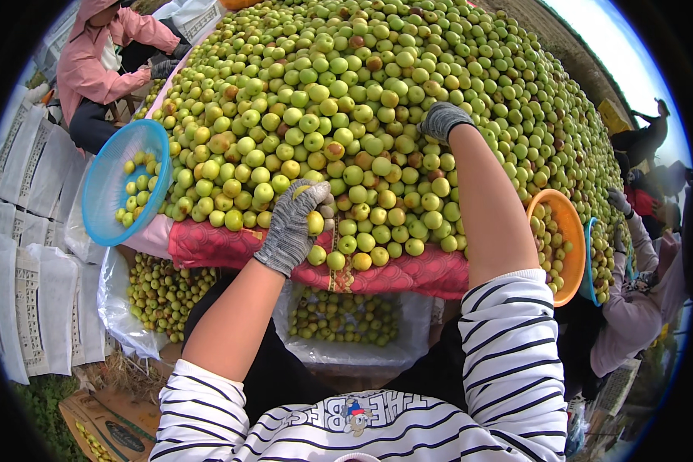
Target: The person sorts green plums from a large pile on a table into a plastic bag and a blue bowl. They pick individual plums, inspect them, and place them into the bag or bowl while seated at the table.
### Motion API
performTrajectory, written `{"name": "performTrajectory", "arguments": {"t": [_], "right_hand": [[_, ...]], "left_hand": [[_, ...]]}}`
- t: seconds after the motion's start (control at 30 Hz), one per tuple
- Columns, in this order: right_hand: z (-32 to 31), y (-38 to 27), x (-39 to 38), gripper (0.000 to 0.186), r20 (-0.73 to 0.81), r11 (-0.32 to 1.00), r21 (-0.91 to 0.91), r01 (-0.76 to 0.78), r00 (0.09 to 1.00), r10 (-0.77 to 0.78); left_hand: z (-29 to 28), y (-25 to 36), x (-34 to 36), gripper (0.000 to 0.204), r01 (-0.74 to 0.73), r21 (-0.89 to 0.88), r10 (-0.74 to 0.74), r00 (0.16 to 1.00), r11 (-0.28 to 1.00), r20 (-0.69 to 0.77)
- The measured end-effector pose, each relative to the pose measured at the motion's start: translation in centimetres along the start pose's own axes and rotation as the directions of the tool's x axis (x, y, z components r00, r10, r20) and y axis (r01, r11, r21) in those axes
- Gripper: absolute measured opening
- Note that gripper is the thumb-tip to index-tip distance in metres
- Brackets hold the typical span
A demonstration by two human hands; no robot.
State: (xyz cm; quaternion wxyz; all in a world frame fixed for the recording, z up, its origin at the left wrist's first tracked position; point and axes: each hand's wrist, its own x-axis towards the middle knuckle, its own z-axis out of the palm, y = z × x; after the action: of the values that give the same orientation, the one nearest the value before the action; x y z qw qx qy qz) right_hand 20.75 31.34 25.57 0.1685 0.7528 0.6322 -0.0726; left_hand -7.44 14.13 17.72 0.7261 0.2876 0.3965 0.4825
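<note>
A big heap of small round green-yellow jujubes, some with brown patches, covers the table in front of me. My left hand, in a grey knit glove, is closed around a few jujubes above the near edge of the heap. Farther off and to the right, my right hand, gloved alike, reaches onto the heap. Its fingers are curled down among the fruit, and whatever they grip is hidden. A red patterned cloth hangs along the near edge under the fruit.
At left a blue basket holds some jujubes; an orange basket at right is fuller. Below the table edge sit plastic-lined crates with fruit. One person in pink sits far left, another right. Lined crates stand left.
</note>
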Motion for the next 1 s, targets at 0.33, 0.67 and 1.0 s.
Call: {"name": "performTrajectory", "arguments": {"t": [0.33,0.67,1.0], "right_hand": [[5.3,-5.6,-12.7,0.036,-0.221,0.909,0.152,0.389,0.909,-0.353],[7.9,-8.4,-11.3,0.053,-0.121,0.988,0.1,0.114,0.987,-0.102],[13.0,-16.2,-18.2,0.04,-0.298,-0.611,0.779,0.137,0.939,-0.17]], "left_hand": [[-0.9,0.8,-0.4,0.021,0.025,-0.126,-0.026,1.0,0.992,-0.004],[-2.1,1.5,-1.2,0.046,0.257,-0.327,-0.237,0.966,0.909,0.101],[-2.0,-0.8,-1.4,0.038,-0.093,-0.36,0.116,0.992,0.928,0.043]]}}
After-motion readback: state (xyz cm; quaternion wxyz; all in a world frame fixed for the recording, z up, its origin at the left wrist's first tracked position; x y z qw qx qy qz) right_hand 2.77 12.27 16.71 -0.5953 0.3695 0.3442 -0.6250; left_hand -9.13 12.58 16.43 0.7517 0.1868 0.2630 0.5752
